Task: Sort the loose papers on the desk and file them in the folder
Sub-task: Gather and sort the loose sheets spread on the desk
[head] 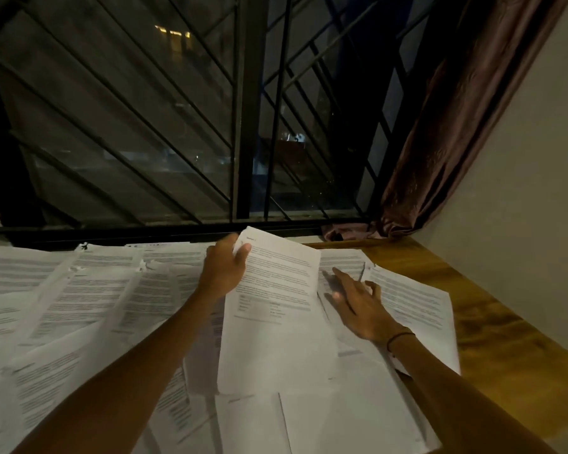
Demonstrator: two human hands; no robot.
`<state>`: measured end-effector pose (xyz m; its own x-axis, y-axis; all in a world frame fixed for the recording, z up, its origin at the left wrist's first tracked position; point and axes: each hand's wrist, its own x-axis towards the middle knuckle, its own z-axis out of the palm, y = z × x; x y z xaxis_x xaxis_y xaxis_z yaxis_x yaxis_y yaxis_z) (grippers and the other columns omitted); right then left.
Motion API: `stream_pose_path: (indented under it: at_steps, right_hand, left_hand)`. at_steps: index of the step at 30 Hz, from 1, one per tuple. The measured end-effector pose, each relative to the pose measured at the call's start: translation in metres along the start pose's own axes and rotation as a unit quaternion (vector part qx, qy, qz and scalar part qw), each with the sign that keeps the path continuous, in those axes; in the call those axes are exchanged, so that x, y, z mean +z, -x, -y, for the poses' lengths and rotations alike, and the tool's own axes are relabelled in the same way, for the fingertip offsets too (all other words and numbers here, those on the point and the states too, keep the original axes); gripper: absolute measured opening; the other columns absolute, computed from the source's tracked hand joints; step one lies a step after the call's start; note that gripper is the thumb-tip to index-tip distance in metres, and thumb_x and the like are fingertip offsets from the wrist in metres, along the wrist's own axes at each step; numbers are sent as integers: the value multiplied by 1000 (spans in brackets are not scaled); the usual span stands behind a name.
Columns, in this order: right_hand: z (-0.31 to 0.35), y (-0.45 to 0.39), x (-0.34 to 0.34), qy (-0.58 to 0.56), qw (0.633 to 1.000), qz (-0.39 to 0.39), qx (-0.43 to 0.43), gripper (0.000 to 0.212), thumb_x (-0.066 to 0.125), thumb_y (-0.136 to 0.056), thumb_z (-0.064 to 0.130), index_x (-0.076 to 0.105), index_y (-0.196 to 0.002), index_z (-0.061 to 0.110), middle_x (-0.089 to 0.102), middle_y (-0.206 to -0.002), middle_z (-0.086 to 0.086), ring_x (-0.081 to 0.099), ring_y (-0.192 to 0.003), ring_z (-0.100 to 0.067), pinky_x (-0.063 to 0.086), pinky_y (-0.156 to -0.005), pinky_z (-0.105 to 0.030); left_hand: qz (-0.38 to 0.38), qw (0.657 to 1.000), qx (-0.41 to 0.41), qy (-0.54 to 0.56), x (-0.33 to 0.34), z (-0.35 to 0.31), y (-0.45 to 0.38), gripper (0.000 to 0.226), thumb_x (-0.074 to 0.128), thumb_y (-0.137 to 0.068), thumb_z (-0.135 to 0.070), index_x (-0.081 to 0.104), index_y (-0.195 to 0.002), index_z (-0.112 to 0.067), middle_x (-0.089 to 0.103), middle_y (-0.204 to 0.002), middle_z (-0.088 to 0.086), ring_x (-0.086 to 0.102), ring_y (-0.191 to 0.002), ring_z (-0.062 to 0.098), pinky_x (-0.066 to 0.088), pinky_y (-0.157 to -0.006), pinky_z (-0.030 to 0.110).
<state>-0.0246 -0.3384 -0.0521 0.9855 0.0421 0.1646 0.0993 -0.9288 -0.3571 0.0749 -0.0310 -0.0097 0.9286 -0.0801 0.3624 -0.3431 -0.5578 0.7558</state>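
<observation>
Left hand (223, 273): my fingers are closed on the upper left edge of a printed sheet (276, 309), lifting it at frame centre.
Right hand (354, 306): my fingers lie spread and flat, holding nothing, pressing the papers on the right (417, 309).
Loose papers (73, 306): fanned across the table (492, 322), mostly left and centre.
Key relation: the held sheet's long axis runs from the window down toward me; the right hand lies just beside its right edge, nearer to take it.
Folder: I cannot see one, perhaps buried under pages.
</observation>
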Motion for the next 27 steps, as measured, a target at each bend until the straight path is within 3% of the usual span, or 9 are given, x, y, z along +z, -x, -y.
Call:
stream_pose_path:
  at_steps: [3, 6, 10, 14, 16, 18, 20, 22, 27]
  right_hand:
    - [28, -4, -8, -71, 997, 7, -11, 65, 24, -100, 73, 29, -155, 41, 41, -159, 8, 36, -147, -17, 21, -123, -54]
    - [69, -17, -11, -291, 955, 42, 22, 64, 65, -95, 53, 37, -148, 32, 62, -132, 6, 62, -117, -11, 57, -91, -27]
    - [109, -39, 4, -474, 879, 24, 39, 73, 79, -86, 1, 37, -144, 16, 71, -124, -12, 73, -106, -21, 63, -77, -31]
    - [134, -54, 24, -532, 843, 75, 2, 56, 69, -86, -16, 52, -138, -2, 73, -120, -21, 74, -106, -31, 63, -79, -38]
    - [146, -53, 31, -514, 849, 120, -31, 47, 72, -87, -8, 61, -132, -3, 73, -122, -18, 72, -112, -35, 60, -91, -46]
    - [160, -52, 38, -460, 879, 118, -42, 29, 73, -93, 15, 70, -117, -3, 77, -107, -13, 76, -95, -26, 62, -79, -35]
    - [172, -54, 42, -361, 929, 57, -56, 55, 66, -91, 57, 68, -87, 3, 72, -80, -7, 70, -69, -22, 58, -60, -28]
    - [173, -61, 49, -280, 957, 7, -81, 71, 53, -85, 80, 66, -81, 10, 70, -81, -5, 69, -78, -25, 62, -73, -41]
    - [186, -72, 58, -218, 966, -7, -138, 46, 49, -91, 75, 68, -102, 35, 66, -104, 17, 57, -105, -5, 46, -88, -34]
  left_hand:
    - [-14, 1000, 1, 8, -10, 10, 0, 38, 49, -105, -38, 63, -125, -9, 69, -116, 11, 64, -105, 28, 45, -78, 34]
    - [-27, 999, 1, 38, -28, 11, 6, 34, 52, -105, -32, 65, -125, -7, 70, -114, 8, 62, -98, 18, 43, -79, 30]
    - [-34, 995, -19, 89, -71, 24, 21, 50, 56, -95, -51, 69, -123, -11, 74, -113, 5, 70, -102, 22, 56, -87, 38]
    - [-24, 994, -29, 104, -112, 54, 39, 43, 64, -90, -52, 72, -116, -18, 76, -107, -2, 73, -99, 16, 59, -91, 46]
    - [-3, 993, -27, 117, -128, 64, 50, 35, 72, -92, -43, 72, -116, -19, 77, -107, -3, 74, -97, 14, 61, -88, 45]
    - [15, 993, -23, 113, -140, 75, 59, 25, 72, -94, -35, 73, -115, -21, 78, -105, -5, 75, -95, 13, 63, -84, 40]
    - [10, 995, -27, 100, -153, 84, 67, 19, 71, -94, -34, 72, -112, -27, 78, -103, -10, 75, -93, 9, 64, -81, 35]
    - [-4, 995, -33, 99, -164, 89, 73, 17, 70, -95, -34, 72, -111, -28, 78, -100, -13, 75, -92, 7, 63, -78, 30]
    - [-23, 991, -67, 111, -200, 103, 88, 21, 72, -94, -33, 75, -112, -22, 79, -101, -9, 76, -92, 10, 62, -77, 27]
